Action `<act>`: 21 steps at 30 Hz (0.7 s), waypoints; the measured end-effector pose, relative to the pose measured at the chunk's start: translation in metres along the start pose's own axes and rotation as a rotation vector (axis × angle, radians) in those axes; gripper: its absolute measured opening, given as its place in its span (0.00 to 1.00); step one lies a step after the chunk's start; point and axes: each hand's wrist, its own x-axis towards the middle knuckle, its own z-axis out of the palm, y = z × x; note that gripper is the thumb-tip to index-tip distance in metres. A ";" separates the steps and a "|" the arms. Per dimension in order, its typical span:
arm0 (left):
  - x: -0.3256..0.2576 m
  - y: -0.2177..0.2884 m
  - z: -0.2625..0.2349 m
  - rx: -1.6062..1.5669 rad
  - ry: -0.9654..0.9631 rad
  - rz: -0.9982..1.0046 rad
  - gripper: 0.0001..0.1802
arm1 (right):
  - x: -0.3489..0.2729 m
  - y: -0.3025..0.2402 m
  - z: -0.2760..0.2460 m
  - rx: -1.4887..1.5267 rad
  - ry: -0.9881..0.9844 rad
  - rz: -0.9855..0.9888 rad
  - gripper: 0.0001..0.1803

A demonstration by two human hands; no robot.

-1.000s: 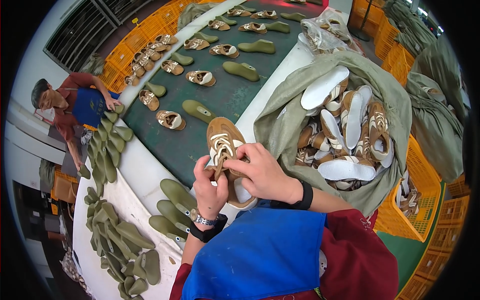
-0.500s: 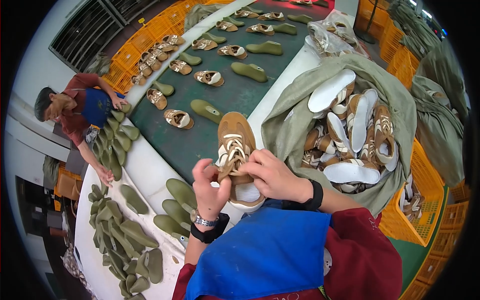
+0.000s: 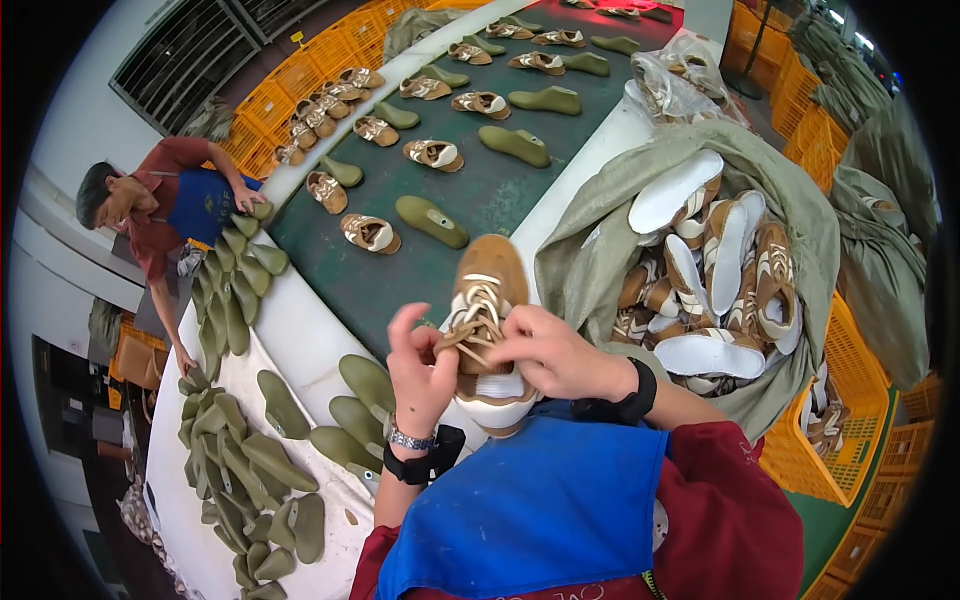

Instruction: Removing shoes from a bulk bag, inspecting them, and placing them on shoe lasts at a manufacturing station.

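A brown suede sneaker with white stripes is upright in front of my blue apron, toe pointing away from me. Pale shoelaces cross over its tongue. My left hand pinches a lace between thumb and forefinger at the shoe's left side. From the right, my right hand also grips lace at the fingertips, with its palm close against the shoe's collar. Part of the lace is hidden by my fingers.
Brown sneakers and green shoe lasts stand in rows on the dark green conveyor belt. To the right, a cloth-lined crate holds several sneakers. A pile of lasts covers the white table at left, where a co-worker reaches in.
My fingers have shifted along the laces, which now cross more tightly over the tongue. The co-worker's lower hand has moved onto the pile of lasts.
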 end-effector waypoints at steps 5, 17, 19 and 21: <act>0.001 0.019 0.009 0.557 -0.234 0.389 0.20 | 0.004 0.001 0.002 0.093 0.287 0.120 0.25; -0.002 0.003 -0.002 0.461 -0.343 0.450 0.12 | 0.003 0.023 -0.014 0.256 0.510 0.414 0.17; 0.002 0.007 0.005 0.488 -0.279 0.413 0.15 | 0.006 0.025 -0.013 0.207 0.437 0.429 0.16; 0.003 0.010 0.007 0.649 -0.236 0.339 0.32 | 0.008 0.021 -0.008 0.033 0.387 0.365 0.15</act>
